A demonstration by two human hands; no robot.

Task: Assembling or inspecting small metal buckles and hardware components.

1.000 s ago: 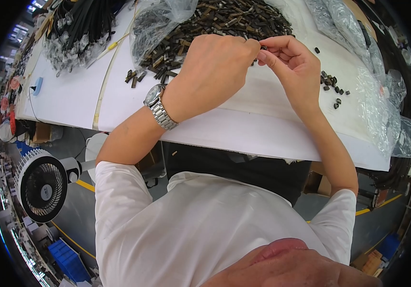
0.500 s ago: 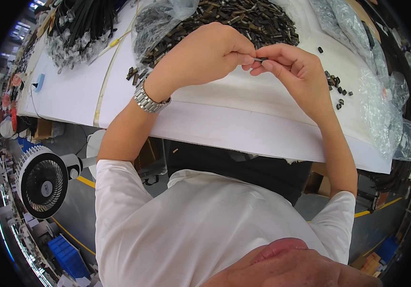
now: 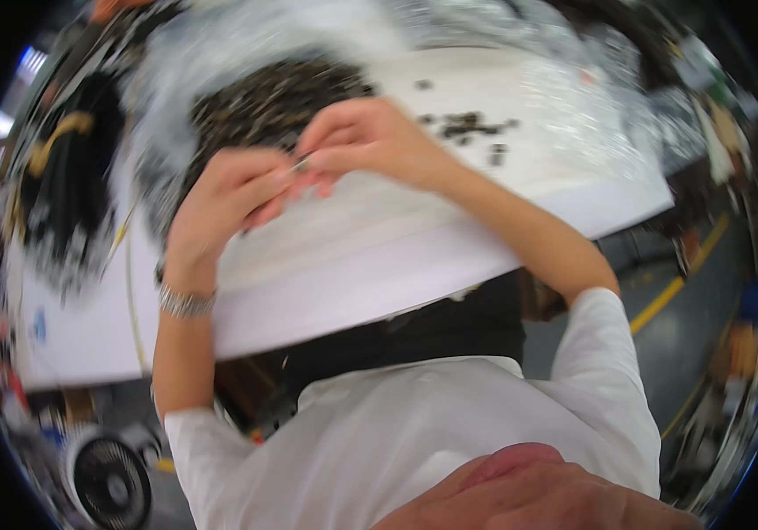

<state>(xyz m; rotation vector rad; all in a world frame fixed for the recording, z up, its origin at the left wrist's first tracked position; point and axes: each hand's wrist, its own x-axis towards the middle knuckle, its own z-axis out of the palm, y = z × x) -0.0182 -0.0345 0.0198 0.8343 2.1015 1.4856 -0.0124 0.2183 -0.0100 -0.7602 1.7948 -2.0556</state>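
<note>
Fingertip to fingertip, my left hand (image 3: 224, 199) and my right hand (image 3: 379, 146) meet over the white table. Both are closed in a pinch on a small dark piece (image 3: 300, 163) with a shiny edge; blur hides its exact kind. Just behind the hands lies a large pile of small dark brown and black pieces (image 3: 264, 102). Beyond my right hand, several loose small black pieces (image 3: 463, 128) are scattered on the table. A metal-band watch (image 3: 186, 302) circles my left wrist.
Clear plastic bags (image 3: 591, 115) lie at the right and far side. At the left is a bundle of black straps (image 3: 70, 181) with clear-wrapped ends. The white table's front edge (image 3: 379, 309) runs before me. A fan (image 3: 109, 477) stands at lower left.
The whole view has swung and blurred, so the table looks tilted. My hands now appear farther left and lower in it, still pinched together on the small piece.
</note>
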